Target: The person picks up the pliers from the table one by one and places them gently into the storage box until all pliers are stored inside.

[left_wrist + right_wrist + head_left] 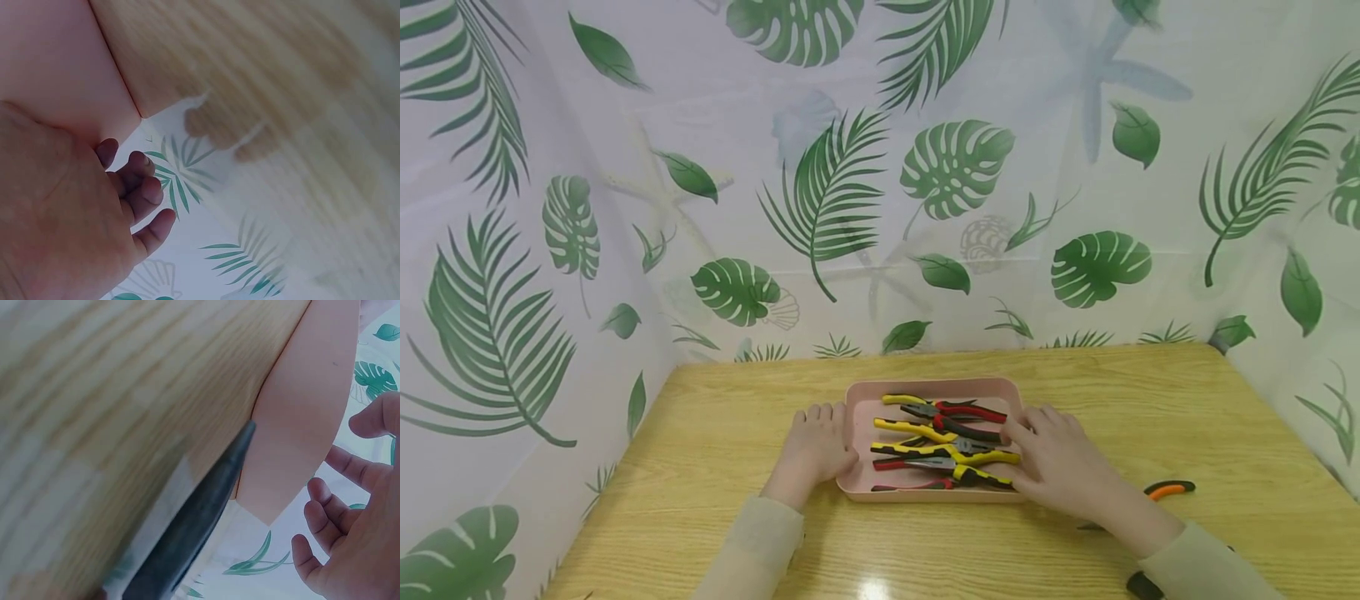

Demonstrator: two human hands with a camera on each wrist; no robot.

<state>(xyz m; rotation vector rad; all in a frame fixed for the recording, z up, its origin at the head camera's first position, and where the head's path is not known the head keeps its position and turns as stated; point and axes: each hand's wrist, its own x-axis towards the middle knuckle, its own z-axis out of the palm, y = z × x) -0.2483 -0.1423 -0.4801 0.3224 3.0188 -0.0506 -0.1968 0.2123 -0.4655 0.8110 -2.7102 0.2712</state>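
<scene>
A pink tray (pixel 936 497) stands on the wooden table with several pliers in it. Among them are red-and-black pliers (pixel 970 410) near the back and yellow-and-black pliers (pixel 917 451) in the middle. My left hand (pixel 820 446) rests along the tray's left wall, its fingers loosely bent in the left wrist view. At the right end, my right hand (pixel 1060 458) reaches over the rim, fingertips right by the plier handles. Its fingers (pixel 322 519) look relaxed and spread in the right wrist view. Part of the tray's right wall is hidden behind that hand.
A tool with an orange-and-black handle (pixel 1171 489) lies right of the tray, partly behind the right forearm. A black handle (pixel 1142 586) shows under the sleeve. Close to the right wrist camera is a dark pointed tip (pixel 200 512). Leaf-patterned cloth (pixel 850 250) backs the table.
</scene>
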